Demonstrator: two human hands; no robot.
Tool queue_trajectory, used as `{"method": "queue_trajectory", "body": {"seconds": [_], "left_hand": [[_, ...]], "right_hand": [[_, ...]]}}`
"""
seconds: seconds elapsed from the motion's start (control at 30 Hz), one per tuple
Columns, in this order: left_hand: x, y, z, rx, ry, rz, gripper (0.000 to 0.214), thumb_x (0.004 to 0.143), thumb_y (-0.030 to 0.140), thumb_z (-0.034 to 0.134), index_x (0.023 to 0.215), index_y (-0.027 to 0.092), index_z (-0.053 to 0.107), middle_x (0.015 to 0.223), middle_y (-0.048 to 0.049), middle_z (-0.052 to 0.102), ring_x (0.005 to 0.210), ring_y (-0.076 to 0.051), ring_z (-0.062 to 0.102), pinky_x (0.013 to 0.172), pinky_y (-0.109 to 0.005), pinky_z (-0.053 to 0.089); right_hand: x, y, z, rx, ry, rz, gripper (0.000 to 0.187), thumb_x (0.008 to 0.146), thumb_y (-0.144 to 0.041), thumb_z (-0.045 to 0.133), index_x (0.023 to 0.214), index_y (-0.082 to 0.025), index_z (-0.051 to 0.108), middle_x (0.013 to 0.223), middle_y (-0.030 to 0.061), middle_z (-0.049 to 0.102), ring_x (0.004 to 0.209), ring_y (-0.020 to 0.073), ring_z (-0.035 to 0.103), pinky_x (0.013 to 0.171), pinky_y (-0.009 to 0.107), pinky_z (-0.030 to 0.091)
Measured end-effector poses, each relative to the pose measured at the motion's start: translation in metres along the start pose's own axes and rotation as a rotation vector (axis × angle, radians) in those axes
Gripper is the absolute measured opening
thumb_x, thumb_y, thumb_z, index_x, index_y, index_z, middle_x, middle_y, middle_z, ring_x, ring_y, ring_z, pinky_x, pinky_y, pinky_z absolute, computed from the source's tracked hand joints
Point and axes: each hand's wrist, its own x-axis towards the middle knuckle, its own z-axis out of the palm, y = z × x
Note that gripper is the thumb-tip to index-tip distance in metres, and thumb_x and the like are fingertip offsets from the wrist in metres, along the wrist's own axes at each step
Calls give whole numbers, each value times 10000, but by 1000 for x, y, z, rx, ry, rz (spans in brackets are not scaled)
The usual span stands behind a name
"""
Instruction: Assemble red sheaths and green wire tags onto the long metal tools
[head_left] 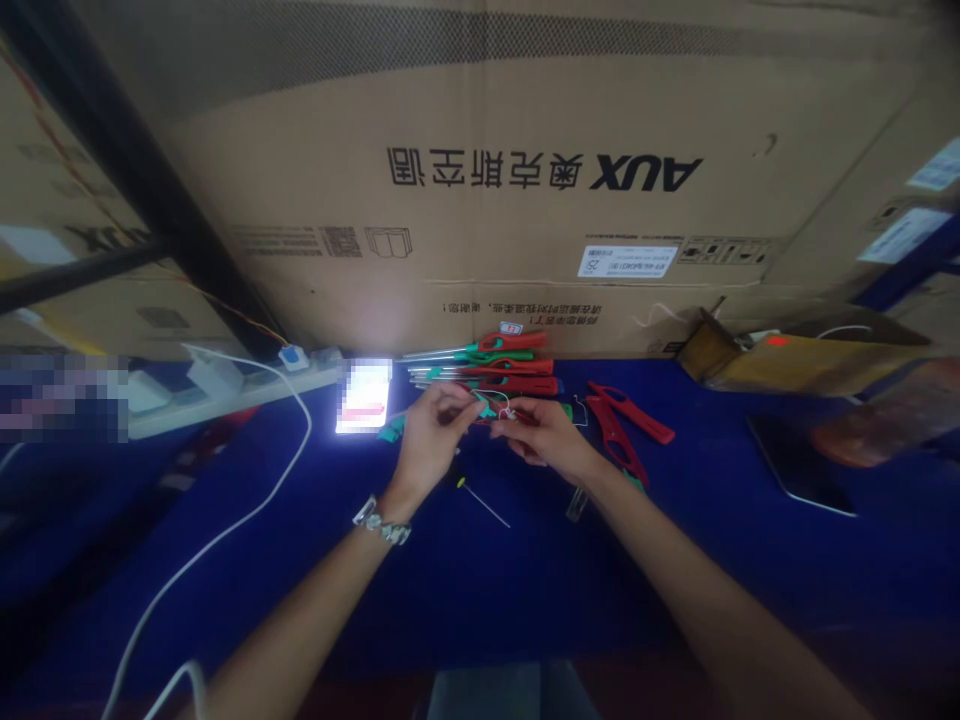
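My left hand (pixel 431 440), with a metal watch (pixel 382 522) on the wrist, is closed in a pinch on a small teal plastic piece (pixel 486 408). Close beside it, my right hand (pixel 551 440) pinches a thin white wire (pixel 508 411) whose loop curves up toward the teal piece. The two sets of fingertips nearly meet; the join between the parts is too small to make out. Behind the hands lie several long-nosed lighters (pixel 517 367) with red and green handles. To the right rest loose red handle shells (pixel 637 412).
A thin rod with a yellow head (pixel 484 500) lies on the blue table (pixel 495 600). A glowing phone (pixel 365 385) and a white power strip (pixel 247 392) stand at left, with a white cable (pixel 217 545). A dark phone (pixel 799 465) lies right. A large cardboard box (pixel 487 220) walls the back.
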Motion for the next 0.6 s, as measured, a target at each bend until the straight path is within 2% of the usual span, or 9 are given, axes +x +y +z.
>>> {"method": "queue_trajectory", "body": {"seconds": [0.1, 0.23, 0.37, 0.47, 0.6], "left_hand": [[-4, 2, 1, 133, 49, 70, 153, 817, 339, 736, 787, 199, 682, 733, -7, 689, 648, -148, 596, 624, -279, 448], [-11, 6, 1, 332, 134, 170, 72, 847, 295, 719, 845, 225, 733, 707, 9, 637, 646, -149, 549, 629, -292, 439], [-12, 8, 5, 353, 208, 286, 44, 833, 265, 731, 837, 226, 752, 910, -32, 615, 753, -157, 565, 632, -287, 467], [-11, 5, 8, 246, 240, 236, 82, 811, 294, 748, 776, 221, 749, 944, -42, 564, 806, -167, 581, 601, -274, 492], [-9, 0, 11, 25, 245, 50, 170, 739, 359, 799, 747, 204, 730, 947, -37, 580, 832, -180, 612, 599, -284, 546]], "right_hand": [[-1, -1, 4, 30, 33, -23, 407, 601, -405, 862, 859, -172, 651, 581, -54, 571, 409, 47, 395, 323, 165, 213], [-2, -3, 9, 57, 70, -49, 378, 635, -422, 844, 830, -172, 638, 594, -50, 566, 427, 50, 404, 322, 164, 221], [-3, -3, 12, 95, 104, -77, 421, 629, -418, 853, 886, -174, 625, 642, -40, 608, 438, 55, 433, 315, 163, 235], [-2, -1, 13, 110, 112, -105, 437, 641, -414, 851, 926, -179, 616, 589, -62, 582, 413, 54, 422, 312, 164, 252], [-1, 4, 16, 123, 97, -146, 416, 673, -429, 832, 920, -186, 600, 586, -62, 592, 392, 51, 415, 312, 165, 278]]}}
